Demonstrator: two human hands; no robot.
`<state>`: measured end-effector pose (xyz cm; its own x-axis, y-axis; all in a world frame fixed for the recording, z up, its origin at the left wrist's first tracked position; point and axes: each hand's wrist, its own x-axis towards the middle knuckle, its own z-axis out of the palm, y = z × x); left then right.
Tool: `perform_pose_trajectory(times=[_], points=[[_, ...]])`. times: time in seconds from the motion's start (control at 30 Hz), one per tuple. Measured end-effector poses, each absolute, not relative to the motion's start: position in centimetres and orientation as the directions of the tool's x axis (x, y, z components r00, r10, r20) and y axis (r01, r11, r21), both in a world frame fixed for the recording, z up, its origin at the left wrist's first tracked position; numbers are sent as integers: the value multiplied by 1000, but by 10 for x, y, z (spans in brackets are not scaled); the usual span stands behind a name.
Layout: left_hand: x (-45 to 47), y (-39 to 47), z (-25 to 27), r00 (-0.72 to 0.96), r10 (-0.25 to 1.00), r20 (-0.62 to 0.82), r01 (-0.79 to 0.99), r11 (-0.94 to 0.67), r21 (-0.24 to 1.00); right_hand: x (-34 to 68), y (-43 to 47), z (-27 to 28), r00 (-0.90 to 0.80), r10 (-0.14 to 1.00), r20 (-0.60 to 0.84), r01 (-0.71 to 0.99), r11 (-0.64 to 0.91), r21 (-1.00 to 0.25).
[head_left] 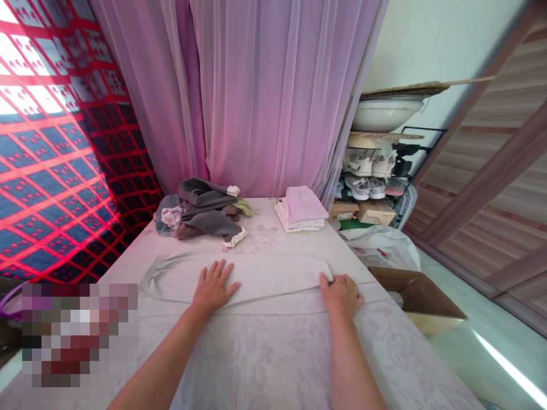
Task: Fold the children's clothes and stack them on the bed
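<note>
A pair of light grey ribbed trousers (265,276) lies stretched flat across the table, folded lengthwise, its gathered waistband at the left end. My left hand (213,287) rests palm down on the trousers left of their middle, with the fingers spread. At the right end my right hand (342,293) has its thumb and curled fingers around the lower corner of the leg hem. Beyond the trousers sit a heap of dark grey clothes (207,208) with cream ruffled trim and a neat stack of folded pink and white clothes (303,208).
The patterned tablecloth (260,359) covers the table. Purple curtains (265,102) hang behind it. On the right are a shoe rack with sneakers (361,187), a white basin (384,115) and an open cardboard box (421,296). A blurred patch (72,336) hides the left corner.
</note>
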<state>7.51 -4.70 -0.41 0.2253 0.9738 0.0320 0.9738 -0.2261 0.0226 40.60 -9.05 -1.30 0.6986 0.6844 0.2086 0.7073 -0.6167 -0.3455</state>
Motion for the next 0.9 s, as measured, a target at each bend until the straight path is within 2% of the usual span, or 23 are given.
perform_pose_trajectory(times=[0.17, 0.3, 0.5, 0.63, 0.9], points=[[75, -47, -7, 226, 973, 43, 973, -227, 37, 410, -88, -11, 650, 719, 247, 747, -543, -385], [74, -47, -7, 225, 974, 41, 972, -227, 56, 405, -86, -2, 655, 703, 277, 741, -526, -417], [74, -47, -8, 222, 974, 37, 973, -224, 59, 403, -84, 2, 689, 717, 100, 624, -518, -585], [74, -48, -8, 221, 974, 43, 973, -223, 55, 408, -83, -4, 692, 710, 131, 611, -479, -630], [76, -50, 5, 214, 976, -46, 975, -211, 66, 411, -82, -1, 697, 706, 128, 590, -463, -661]])
